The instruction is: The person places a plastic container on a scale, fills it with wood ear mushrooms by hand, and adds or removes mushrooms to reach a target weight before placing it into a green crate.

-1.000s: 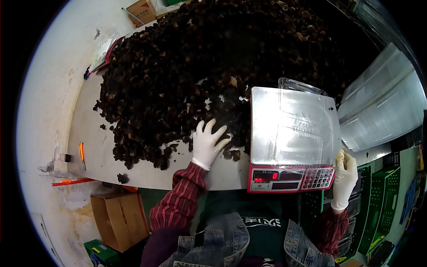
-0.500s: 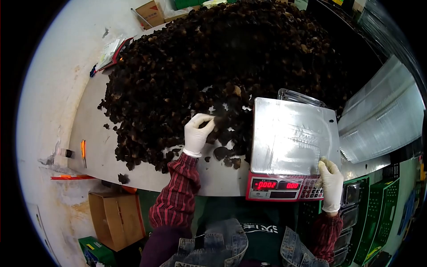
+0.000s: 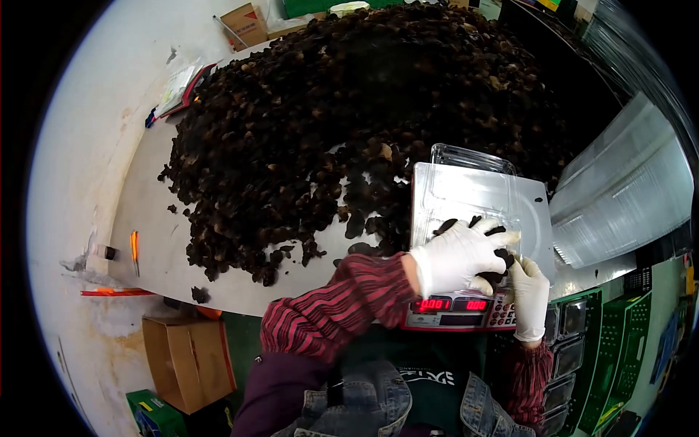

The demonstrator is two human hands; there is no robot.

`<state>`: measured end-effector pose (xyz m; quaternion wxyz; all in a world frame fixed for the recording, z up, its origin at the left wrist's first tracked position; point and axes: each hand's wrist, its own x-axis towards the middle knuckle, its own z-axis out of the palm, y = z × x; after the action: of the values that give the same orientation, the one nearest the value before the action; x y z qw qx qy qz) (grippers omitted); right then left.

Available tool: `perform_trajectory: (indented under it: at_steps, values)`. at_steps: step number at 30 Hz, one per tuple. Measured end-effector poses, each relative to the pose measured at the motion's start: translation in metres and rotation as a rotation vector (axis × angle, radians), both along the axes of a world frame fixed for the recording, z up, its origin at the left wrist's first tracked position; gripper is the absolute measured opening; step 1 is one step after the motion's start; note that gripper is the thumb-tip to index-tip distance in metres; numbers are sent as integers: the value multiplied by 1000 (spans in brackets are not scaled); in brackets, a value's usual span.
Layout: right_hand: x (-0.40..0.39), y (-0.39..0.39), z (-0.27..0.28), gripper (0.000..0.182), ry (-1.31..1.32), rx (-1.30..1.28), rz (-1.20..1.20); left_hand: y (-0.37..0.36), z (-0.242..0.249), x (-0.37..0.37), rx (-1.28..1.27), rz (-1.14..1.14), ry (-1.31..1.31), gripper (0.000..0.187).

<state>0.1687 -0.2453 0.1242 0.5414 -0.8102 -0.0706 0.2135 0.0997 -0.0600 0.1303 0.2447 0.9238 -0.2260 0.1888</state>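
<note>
Head view. Left hand (image 3: 460, 256), white glove, lies over the scale (image 3: 537, 226) right of frame centre, fingers spread; dark pieces (image 3: 504, 257) show between and beside them. Cannot tell whether these are gripped or let go. Right hand (image 3: 530, 295), also gloved, at the scale's lower right corner: fingertips pinched on the near right edge of the clear plastic box (image 3: 473, 157). Box sits on the scale's metal plate, its far end jutting past the upper edge. Display (image 3: 457, 304) lit red, reads -0.001 and 0.00.

Pile of dark pieces (image 3: 313, 124) covers the upper middle of the table (image 3: 149, 233); loose bits scattered along its lower edge. Stack of clear plastic (image 3: 626, 182) at right of frame. Cardboard box (image 3: 191, 364) lower left; green crates (image 3: 622, 349) lower right.
</note>
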Motion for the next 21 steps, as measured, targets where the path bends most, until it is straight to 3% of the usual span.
perform_trajectory:
  at_steps: [3,7,11,12,13,17,21]
  values:
    - [8,-7,-11,30,-11,36,25,24,20,-13,-257,-28,-45,36]
    - [11,-17,-13,31,-149,53,-32,116,-23,-23,-587,466,84,38]
    - [12,-23,-8,29,-122,91,-101,154,-99,-38,-9,769,331,55]
    - [10,-23,-7,29,-130,87,-90,147,-111,-44,100,737,423,64]
    - [9,-23,-7,29,-137,81,-81,134,-117,-51,251,712,304,57]
    - [7,-25,-8,28,-122,81,-82,133,-135,-72,87,766,121,27]
    - [8,-29,-13,25,-140,89,-84,148,-145,-77,-21,813,-66,19]
